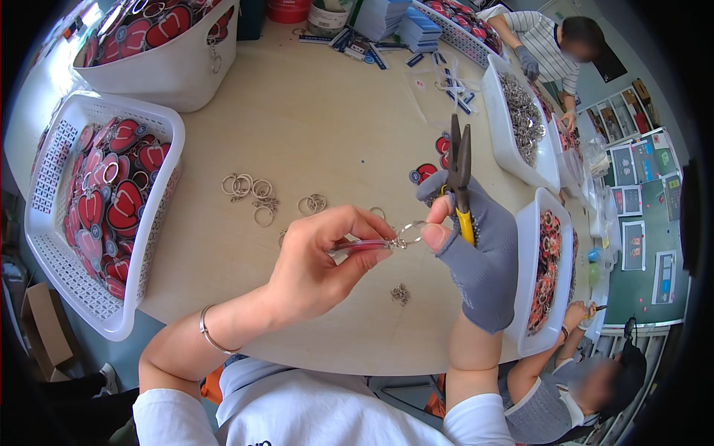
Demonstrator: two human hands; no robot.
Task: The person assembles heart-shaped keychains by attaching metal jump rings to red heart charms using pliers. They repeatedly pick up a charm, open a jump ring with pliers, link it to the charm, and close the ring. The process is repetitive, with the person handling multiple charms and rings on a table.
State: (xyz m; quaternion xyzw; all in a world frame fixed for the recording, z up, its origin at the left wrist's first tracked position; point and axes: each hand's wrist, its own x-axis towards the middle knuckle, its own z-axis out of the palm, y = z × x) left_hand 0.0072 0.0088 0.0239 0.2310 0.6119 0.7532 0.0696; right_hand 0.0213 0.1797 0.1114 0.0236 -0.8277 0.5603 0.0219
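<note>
My left hand (316, 256) pinches a flat red charm (362, 246), seen nearly edge-on, between thumb and fingers. A short chain joins the charm to a silver split ring (411, 233). My right hand (480, 249), in a grey glove with bare thumb and fingertip, meets the ring's right side. That same hand grips pliers (462, 175) with dark jaws pointing away from me and yellow handles. Loose split rings (251, 187) lie on the table beyond my left hand. A small heap of chain links (400, 294) sits nearer to me. Red charms (425, 172) lie beyond the glove.
At left stand a white basket (175, 152) of red charms and a fuller white bin (160, 80). White tubs of metal parts (520, 119) and orange-red pieces (547, 260) line the right. Two other people (573, 56) work there. Blue boxes (383, 18) sit at the back.
</note>
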